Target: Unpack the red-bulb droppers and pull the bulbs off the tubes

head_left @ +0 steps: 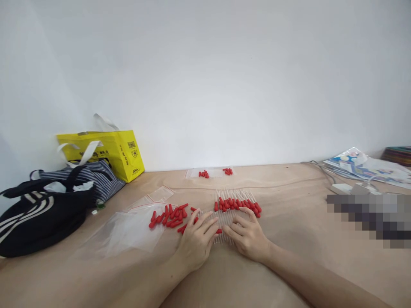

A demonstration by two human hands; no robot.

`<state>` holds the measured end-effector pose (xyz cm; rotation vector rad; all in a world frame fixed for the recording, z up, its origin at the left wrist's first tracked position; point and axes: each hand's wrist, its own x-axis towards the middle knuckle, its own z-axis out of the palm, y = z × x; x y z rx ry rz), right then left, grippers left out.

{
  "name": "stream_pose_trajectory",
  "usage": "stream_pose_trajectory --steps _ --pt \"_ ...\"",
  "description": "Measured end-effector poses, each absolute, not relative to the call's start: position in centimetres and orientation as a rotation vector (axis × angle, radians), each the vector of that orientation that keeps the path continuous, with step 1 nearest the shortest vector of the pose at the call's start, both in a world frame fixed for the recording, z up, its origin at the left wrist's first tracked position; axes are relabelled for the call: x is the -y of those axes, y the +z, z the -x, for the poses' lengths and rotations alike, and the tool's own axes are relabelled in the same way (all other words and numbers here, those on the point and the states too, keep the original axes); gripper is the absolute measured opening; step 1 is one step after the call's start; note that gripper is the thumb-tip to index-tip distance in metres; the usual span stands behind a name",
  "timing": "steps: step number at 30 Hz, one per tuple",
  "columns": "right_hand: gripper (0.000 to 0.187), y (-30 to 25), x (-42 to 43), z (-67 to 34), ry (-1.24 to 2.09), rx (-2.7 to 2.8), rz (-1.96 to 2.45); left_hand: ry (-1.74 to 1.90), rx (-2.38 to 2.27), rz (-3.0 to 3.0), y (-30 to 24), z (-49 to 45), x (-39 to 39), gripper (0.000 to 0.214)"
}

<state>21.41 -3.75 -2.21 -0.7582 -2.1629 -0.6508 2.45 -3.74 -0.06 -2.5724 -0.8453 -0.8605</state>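
My left hand (pixel 198 240) reaches over thin clear tubes (pixel 227 217), its fingers long and close together. A red rubber bulb (pixel 219 231) pokes out under its index fingertip, seemingly pinched there; the thumb is mostly hidden. My right hand (pixel 248 236) lies on the right side of the same tubes with fingers spread, its far finger touching a row of red bulbs (pixel 237 203). Clear tubes fan out behind that row. Beside my left hand lies a loose pile of red bulbs (pixel 167 216), partly on clear plastic bags (pixel 136 231).
At the back, a clear bag (pixel 215 172) holds more red-bulbed pieces. On the left stand a yellow bag (pixel 133 156), a striped bag (pixel 102 182) and a black bag (pixel 45 214). A white adapter (pixel 361 188), cable and printed sheets (pixel 369 167) lie at right.
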Motion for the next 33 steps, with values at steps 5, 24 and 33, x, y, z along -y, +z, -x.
stream_pose_trajectory --steps 5,24,33 --pt "0.024 -2.4 3.9 -21.6 -0.650 2.182 0.747 -0.773 0.848 2.570 0.1 -2.1 4.0 0.024" --pt "0.024 -2.2 4.3 -21.6 -0.567 2.145 0.807 -0.818 0.782 2.554 -0.1 -2.2 4.2 0.026" --pt "0.025 -2.9 3.1 -24.2 -0.491 2.037 1.049 -0.825 1.292 2.310 1.0 2.2 2.2 0.023"
